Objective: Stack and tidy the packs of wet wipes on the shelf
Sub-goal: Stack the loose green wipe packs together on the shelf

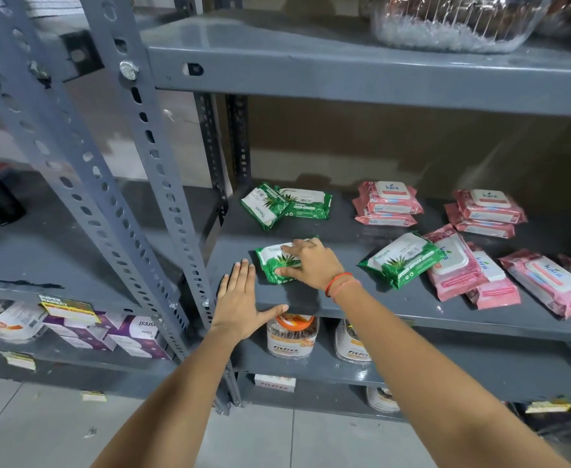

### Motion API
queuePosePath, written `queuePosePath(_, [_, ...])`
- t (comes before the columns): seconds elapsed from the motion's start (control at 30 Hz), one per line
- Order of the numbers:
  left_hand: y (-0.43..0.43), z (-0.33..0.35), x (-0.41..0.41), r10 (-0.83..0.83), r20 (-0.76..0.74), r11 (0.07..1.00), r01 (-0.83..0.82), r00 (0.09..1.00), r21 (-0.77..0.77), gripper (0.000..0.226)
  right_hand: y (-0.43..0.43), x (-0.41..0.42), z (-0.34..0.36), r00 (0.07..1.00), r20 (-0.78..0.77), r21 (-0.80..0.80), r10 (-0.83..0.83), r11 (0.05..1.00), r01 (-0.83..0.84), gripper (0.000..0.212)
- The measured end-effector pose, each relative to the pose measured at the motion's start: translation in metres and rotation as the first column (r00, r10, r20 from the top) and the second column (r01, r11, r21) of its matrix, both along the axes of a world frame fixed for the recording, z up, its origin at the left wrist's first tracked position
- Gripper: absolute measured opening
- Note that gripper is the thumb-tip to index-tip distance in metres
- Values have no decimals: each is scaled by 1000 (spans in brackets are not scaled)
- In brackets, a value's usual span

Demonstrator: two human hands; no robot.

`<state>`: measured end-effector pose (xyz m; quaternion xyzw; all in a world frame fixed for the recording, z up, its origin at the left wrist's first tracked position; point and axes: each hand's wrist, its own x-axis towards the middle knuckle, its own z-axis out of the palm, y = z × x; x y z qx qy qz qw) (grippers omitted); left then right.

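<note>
My right hand is grasping a green wipes pack near the shelf front edge; left hand lies flat and released beside it. Risk: dragging it off the lip, or knocking the loose green pack leaning on the pink packs. Glass bowl above, contents unclear.

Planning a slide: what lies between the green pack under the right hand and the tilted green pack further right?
Bare shelf, in the head view.
</note>
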<state>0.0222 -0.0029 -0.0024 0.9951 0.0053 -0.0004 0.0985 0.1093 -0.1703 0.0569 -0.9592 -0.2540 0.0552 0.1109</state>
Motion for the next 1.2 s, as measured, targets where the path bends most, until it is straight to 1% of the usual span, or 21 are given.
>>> queuePosePath(0.1, [0,-2,0,3,7,1000,-3,1000,11,123,8,-17,-14,981,135,38,-142,990,138,59])
queuePosePath(0.2, [-1,-2,1,11,-5,1000,-11,1000,20,121,19,-27,-19,951,192,65,-243,970,235,57])
queuePosePath(0.37, [0,-3,2,16,-14,999,-16,1000,49,116,28,-37,-25,918,208,57,-336,942,332,62])
queuePosePath(0.5, [-1,-1,2,14,-27,997,-12,1000,72,115,30,-39,-22,920,146,52,-363,932,359,64])
queuePosePath(0.67, [-3,-2,0,35,-34,996,-32,999,87,115,26,-39,-16,939,106,38,-326,945,324,62])
queuePosePath(0.77, [-5,-2,-2,58,-44,993,-53,997,103,117,15,-33,-2,973,16,1,-229,973,229,63])
queuePosePath(0.83, [-6,-2,-3,58,-45,994,-53,997,94,121,-2,-26,11,987,-57,-9,-148,989,148,67])
queuePosePath(0.87, [-5,-1,-3,57,-43,995,-53,997,89,123,-12,-22,18,990,-76,-5,-120,993,120,70])
queuePosePath(0.93, [-6,-2,-4,55,-31,995,-52,998,81,123,-37,-13,30,993,-62,-10,-104,995,104,74])
queuePosePath(1.0, [-6,-1,-4,53,-27,996,-51,998,76,123,-63,-2,40,992,-8,-67,-127,990,126,77])
queuePosePath(1.03, [-6,-1,-4,54,-31,996,-52,998,74,123,-76,3,43,991,0,-113,-134,985,133,82])
queuePosePath(1.07, [-6,-1,-4,54,-35,996,-52,998,72,123,-88,8,47,991,-21,-166,-133,978,128,90])
queuePosePath(1.13, [-6,1,-4,52,-42,996,-49,998,80,123,-110,15,52,985,-112,-282,-128,955,92,109])
queuePosePath(1.2, [-6,1,-5,54,-41,995,-50,998,81,122,-128,23,56,973,-183,-390,-143,919,62,121])
